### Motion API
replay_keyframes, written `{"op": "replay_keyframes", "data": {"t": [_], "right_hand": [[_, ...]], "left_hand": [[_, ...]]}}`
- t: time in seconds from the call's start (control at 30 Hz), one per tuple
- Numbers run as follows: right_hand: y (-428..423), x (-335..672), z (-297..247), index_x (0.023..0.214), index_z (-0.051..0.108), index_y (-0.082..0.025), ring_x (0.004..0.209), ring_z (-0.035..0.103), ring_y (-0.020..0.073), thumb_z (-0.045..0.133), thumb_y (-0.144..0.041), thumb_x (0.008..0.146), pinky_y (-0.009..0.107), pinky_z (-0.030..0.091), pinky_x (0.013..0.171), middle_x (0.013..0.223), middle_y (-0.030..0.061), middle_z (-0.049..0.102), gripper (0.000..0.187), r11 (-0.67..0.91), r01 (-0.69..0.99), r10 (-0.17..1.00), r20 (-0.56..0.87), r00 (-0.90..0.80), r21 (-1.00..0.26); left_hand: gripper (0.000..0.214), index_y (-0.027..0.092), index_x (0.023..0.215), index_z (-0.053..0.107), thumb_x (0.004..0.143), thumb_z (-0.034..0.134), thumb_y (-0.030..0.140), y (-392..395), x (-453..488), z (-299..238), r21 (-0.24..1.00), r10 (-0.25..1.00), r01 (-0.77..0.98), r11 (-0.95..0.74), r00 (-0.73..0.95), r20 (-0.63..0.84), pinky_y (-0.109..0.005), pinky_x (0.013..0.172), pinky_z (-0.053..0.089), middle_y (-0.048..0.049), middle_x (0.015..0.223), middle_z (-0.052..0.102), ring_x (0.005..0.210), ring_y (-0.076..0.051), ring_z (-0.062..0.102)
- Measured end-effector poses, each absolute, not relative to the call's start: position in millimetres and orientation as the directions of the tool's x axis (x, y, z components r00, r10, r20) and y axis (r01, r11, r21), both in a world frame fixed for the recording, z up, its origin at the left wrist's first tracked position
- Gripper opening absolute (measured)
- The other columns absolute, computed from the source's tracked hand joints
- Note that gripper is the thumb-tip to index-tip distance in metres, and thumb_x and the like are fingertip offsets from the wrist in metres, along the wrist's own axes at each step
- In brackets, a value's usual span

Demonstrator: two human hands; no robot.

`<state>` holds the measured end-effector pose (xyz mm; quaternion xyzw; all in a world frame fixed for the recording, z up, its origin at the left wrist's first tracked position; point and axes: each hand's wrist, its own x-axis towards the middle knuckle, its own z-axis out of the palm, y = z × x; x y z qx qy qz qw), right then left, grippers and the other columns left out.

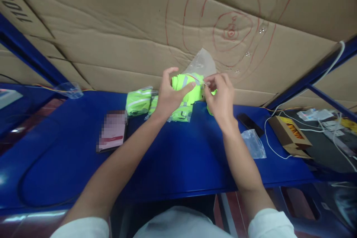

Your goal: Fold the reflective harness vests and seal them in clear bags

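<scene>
My left hand (170, 96) is closed around a folded neon-yellow reflective vest (182, 81) with grey stripes, thumb across its front. A clear plastic bag (202, 62) sticks up behind the vest; whether the vest is partly inside it I cannot tell. At the vest's right side, my right hand (221, 95) pinches something thin and whitish, perhaps the bag's edge. More neon-yellow material (209, 110) shows below the right fingers. Left of my hands lies a bagged vest (138, 102), and another bagged vest (182, 114) is beneath them, partly hidden.
On the blue table (178, 167) are a tablet-like device (113, 132), a dark phone-like object (250, 124) and a flat plastic bag (253, 144). An open cardboard box (290, 134) and white cables stand right. A clear cup (73, 90) lies left. Cardboard (125, 37) walls the back.
</scene>
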<state>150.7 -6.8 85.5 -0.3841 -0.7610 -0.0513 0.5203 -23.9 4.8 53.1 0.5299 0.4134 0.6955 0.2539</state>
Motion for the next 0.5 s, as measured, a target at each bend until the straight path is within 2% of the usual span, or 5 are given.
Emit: {"op": "replay_keyframes", "data": {"t": [0.1,0.17,0.33,0.5], "right_hand": [[3.0,141.7,69.8,0.109,0.062,-0.023,0.113,0.061,0.0253,0.050,-0.011,0.096,0.046,0.054,0.098,0.116,0.0109,0.059,0.021,0.763,0.606,0.427,0.879,-0.212,-0.224],[9.5,139.9,62.7,0.111,0.058,-0.024,0.119,0.059,0.0269,0.048,-0.014,0.099,0.050,0.051,0.105,0.119,0.0117,0.056,0.019,0.790,0.575,0.403,0.888,-0.222,-0.215],[19.4,143.4,57.2,0.110,0.054,-0.024,0.109,0.061,0.0247,0.053,-0.014,0.097,0.045,0.054,0.096,0.112,0.0095,0.058,0.016,0.809,0.552,0.386,0.890,-0.241,-0.202],[28.1,144.7,45.2,0.106,0.052,-0.025,0.091,0.061,0.0194,0.050,-0.018,0.102,0.036,0.054,0.084,0.098,0.0038,0.060,0.009,0.816,0.547,0.385,0.882,-0.272,-0.188]], "left_hand": [[0.049,0.023,0.116,0.067,0.073,0.088,0.034,8.0,-24.9,53.9,0.883,0.830,0.019,-0.470,-0.331,0.449,-0.038,0.093,0.056,-0.0042,0.111,0.069,0.105,-0.024,0.067],[0.043,0.023,0.114,0.068,0.076,0.086,0.034,7.9,-26.2,56.3,0.877,0.817,-0.005,-0.481,-0.365,0.446,-0.036,0.087,0.057,-0.0036,0.107,0.071,0.098,-0.023,0.068],[0.040,0.022,0.107,0.070,0.073,0.089,0.029,6.7,-35.0,64.7,0.785,0.718,0.137,-0.604,-0.332,0.611,-0.036,0.096,0.055,-0.0025,0.110,0.072,0.103,-0.022,0.068],[0.040,0.022,0.106,0.072,0.070,0.091,0.026,8.1,-42.3,69.7,0.750,0.682,0.142,-0.646,-0.333,0.651,-0.036,0.096,0.057,-0.0023,0.111,0.073,0.104,-0.022,0.069]]}}
